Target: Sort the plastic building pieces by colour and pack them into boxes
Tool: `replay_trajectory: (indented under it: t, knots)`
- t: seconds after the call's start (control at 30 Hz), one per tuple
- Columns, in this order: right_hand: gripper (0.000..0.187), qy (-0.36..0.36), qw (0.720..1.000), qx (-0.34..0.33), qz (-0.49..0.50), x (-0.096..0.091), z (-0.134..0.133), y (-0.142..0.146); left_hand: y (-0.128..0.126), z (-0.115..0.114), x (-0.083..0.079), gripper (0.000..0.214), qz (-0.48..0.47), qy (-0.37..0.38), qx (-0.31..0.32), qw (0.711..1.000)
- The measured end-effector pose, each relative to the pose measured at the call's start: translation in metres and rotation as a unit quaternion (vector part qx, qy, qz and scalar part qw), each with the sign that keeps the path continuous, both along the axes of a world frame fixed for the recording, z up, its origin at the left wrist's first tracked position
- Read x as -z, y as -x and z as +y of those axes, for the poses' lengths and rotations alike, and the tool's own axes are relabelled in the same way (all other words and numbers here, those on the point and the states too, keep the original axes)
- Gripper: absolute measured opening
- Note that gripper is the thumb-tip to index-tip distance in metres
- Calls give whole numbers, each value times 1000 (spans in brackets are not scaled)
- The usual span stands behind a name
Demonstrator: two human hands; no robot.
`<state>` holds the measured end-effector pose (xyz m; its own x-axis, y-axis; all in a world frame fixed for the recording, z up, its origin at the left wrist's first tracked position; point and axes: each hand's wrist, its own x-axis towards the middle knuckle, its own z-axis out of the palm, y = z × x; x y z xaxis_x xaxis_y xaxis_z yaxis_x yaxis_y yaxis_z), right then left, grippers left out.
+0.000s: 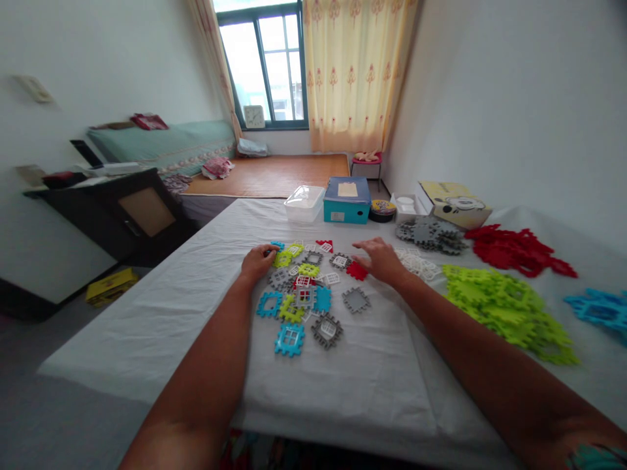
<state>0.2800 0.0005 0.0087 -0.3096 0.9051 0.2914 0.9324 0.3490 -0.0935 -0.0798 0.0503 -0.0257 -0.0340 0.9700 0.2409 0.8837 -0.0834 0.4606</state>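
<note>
Interlocking plastic building panels in several colours lie in a loose pile on the white-covered table, mixed with small white window frames. At the pile's upper left, my left hand [258,262] rests with its fingers reaching over the edge of a blue panel [277,245], beside a lime green panel [283,259]. My right hand [381,261] is at the right side, fingers stretched apart, its thumb by a red panel [357,271]. Between the hands are a grey panel with a white window [341,260] and another green panel [309,269]. Closer to me lie a blue window panel [289,339] and a grey panel [356,300].
Sorted heaps of green [499,307], red [519,249], grey [431,235] and blue panels [600,310] line the right. White window frames [416,264] lie beside my right forearm. A clear bin [304,203], a blue box [347,200] and a yellow box [455,203] stand behind.
</note>
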Motion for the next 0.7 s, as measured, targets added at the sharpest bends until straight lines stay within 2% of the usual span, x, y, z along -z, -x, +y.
replay_trajectory:
  t: [0.1,0.2,0.33,0.43,0.53,0.7]
  knots:
    - [58,40,999,-12,-20,10,-3,30,0,-1,-1,34,4,3,-3,1000]
    - [57,50,998,-26,-15,14,-5,39,0,0,0,33,4,2,-7,1000]
    - [58,-17,993,-113,16,5,-12,37,0,1,1,33,-1,-1,-2,1000]
    - [54,-64,985,-156,-20,-3,-17,35,-1,-1,-1,34,-1,1,-1,1000]
    - [53,-74,989,-119,-46,-1,-15,31,-3,-3,-4,34,-1,6,-3,1000]
    - [57,-35,998,-48,15,11,-5,25,-2,-3,-3,34,-3,2,1,1000]
